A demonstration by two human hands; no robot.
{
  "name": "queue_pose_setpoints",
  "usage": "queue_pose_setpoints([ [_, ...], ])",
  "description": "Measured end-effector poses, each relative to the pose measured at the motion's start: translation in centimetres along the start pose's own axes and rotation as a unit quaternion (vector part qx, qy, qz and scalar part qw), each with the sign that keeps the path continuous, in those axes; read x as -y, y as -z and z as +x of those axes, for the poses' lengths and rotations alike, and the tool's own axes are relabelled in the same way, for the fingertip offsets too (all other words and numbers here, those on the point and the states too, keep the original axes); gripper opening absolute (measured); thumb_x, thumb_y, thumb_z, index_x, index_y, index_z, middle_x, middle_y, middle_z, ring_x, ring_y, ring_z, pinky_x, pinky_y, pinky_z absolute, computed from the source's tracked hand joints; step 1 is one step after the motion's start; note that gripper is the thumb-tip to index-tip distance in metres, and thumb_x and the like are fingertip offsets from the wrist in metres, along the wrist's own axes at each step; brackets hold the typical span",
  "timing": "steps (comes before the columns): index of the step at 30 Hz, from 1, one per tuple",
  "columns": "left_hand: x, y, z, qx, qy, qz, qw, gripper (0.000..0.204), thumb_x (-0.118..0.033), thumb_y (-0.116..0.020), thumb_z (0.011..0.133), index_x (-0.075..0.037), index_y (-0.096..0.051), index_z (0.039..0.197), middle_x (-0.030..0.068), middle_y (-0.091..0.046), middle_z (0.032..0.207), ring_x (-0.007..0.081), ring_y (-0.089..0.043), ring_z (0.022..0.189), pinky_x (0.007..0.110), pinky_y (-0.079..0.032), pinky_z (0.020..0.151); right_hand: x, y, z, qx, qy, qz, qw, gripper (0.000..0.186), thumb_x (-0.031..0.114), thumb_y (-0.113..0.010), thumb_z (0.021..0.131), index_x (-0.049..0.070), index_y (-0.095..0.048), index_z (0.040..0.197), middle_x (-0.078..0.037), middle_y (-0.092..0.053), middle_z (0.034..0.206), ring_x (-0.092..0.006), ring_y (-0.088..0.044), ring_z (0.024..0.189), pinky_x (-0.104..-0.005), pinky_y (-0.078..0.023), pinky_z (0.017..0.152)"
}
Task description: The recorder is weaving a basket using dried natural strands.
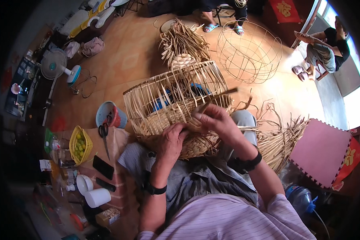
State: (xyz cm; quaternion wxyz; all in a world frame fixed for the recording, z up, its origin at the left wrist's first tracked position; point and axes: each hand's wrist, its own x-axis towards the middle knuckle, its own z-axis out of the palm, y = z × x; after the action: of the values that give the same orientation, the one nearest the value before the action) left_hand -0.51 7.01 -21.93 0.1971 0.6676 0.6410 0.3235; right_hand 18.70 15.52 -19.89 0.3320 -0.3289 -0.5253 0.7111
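A half-woven basket (160, 124) rests across my lap, its lower part closely plaited and its upper part open ribs wrapped in straw. My right hand (215, 122) is closed round a dried straw strand (222, 94), whose free end sticks out up and to the right. Close beside it, my left hand (173, 139) is closed at the near woven edge of the basket, thumb and fingers pressed together. What lies between the left fingers is too small to make out. Blue pieces (162, 101) show through the ribs.
Straw bundles lie beyond the basket (182, 42) and to its right (282, 144). Scissors (104, 138), a yellow fruit basket (81, 145) and a phone (103, 167) are on the left table. A wire frame (250, 52) and a seated person (328, 50) are farther off.
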Motion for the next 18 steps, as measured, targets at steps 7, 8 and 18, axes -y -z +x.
queue_pose_setpoints([
  [7, -2.3, -0.5, -1.1, 0.03, -0.035, 0.108, 0.993, 0.068, -0.011, -0.073, 0.088, 0.0, -0.042, 0.147, 0.0241, -0.065, 0.119, 0.0384, -0.061, 0.115, 0.047, -0.043, 0.104, -0.9, 1.9, 2.7, 0.01, -0.025, 0.147, 0.989, 0.025, 0.026, -0.057, 0.107, 0.002, -0.06, 0.112, -0.005, -0.066, 0.096, -0.0193, -0.073, 0.088, -0.0319, -0.061, 0.079],
  [8, -2.4, -0.8, -1.5, 0.03, -0.034, 0.108, 0.993, 0.068, -0.011, -0.073, 0.088, 0.0, -0.042, 0.147, 0.0241, -0.065, 0.119, 0.0384, -0.061, 0.115, 0.047, -0.043, 0.104, -1.0, 1.5, 3.0, 0.019, -0.009, 0.155, 0.988, 0.025, 0.026, -0.057, 0.107, 0.002, -0.06, 0.112, -0.005, -0.066, 0.096, -0.0179, -0.072, 0.087, -0.0309, -0.06, 0.079],
  [18, -2.1, -2.5, -1.6, 0.025, -0.088, 0.308, 0.947, 0.059, -0.003, -0.056, 0.088, 0.008, -0.042, 0.144, 0.0149, -0.056, 0.1, 0.0275, -0.059, 0.103, 0.048, -0.034, 0.113, 2.2, -1.3, 3.7, 0.025, 0.172, -0.287, 0.942, 0.016, 0.011, -0.067, 0.098, 0.0, -0.063, 0.107, -0.011, -0.062, 0.089, -0.015, -0.066, 0.082, -0.0335, -0.052, 0.069],
])
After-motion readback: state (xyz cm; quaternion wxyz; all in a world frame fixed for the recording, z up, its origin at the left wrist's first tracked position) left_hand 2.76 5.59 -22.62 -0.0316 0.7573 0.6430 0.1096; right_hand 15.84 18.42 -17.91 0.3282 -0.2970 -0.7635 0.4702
